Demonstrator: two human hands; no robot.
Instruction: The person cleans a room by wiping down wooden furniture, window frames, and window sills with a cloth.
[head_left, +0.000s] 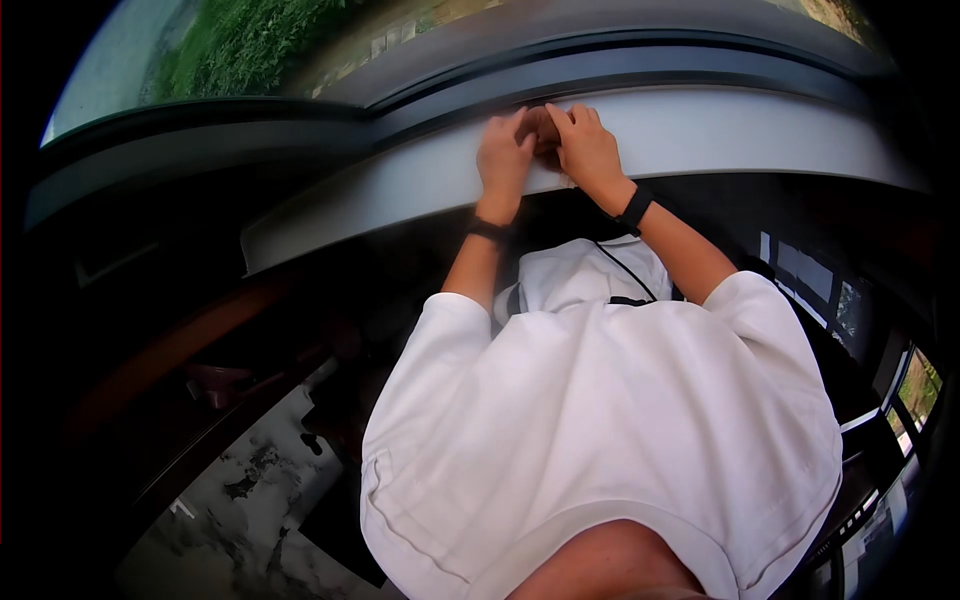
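Over the white window sill (700, 130), my two hands meet around a small dark brown object (543, 128) whose kind I cannot make out. My left hand (504, 158) is slightly blurred, its fingers curled against the object's left side. From the other side, my right hand (590, 152) pinches it between thumb and fingers. Much of the object is hidden by the fingers. Each wrist wears a black band, with the right one (635, 208) showing more plainly.
A dark window frame (600, 65) runs along the back of the sill, with green plants (240, 45) outside. At the lower left lies a marbled grey-white surface (250, 490). A pinkish item (220, 383) sits in shadow on the left.
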